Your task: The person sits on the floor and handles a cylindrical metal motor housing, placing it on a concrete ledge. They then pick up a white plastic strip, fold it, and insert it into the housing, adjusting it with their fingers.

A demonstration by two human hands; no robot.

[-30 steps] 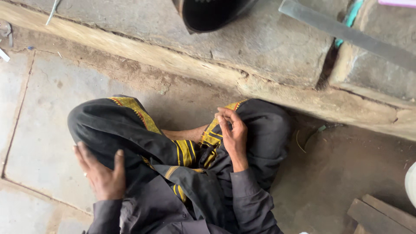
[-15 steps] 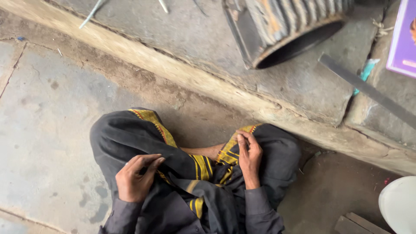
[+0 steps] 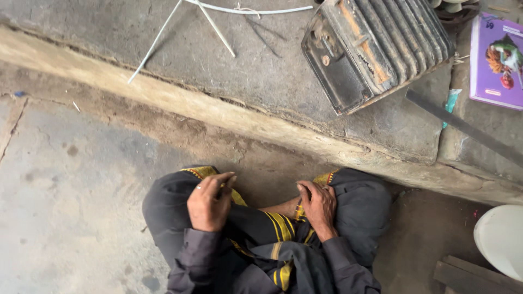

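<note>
1. The left hand [image 3: 210, 202] is laid on the dark cloth [image 3: 250, 239] over the left knee; its fingers [image 3: 220, 182] are curled closed and the yellow-striped edge of the cloth is pinched between them.
2. The right hand [image 3: 317, 206] is rested flat on the same cloth over the right knee, fingers loosely bent, nothing gripped.
3. The cloth is draped across the crossed legs, which are set on the floor [image 3: 71, 179] just before the stone step [image 3: 229, 111].
4. A white bucket [image 3: 501, 239] is seen right of the step's foot, with wooden planks [image 3: 474, 275] nearer.
5. On the step, a ribbed metal casing [image 3: 376, 49] is tilted; a flat metal bar [image 3: 463, 126] and a purple book [image 3: 497, 61] are placed to its right, white wires [image 3: 210, 24] well to its left.
</note>
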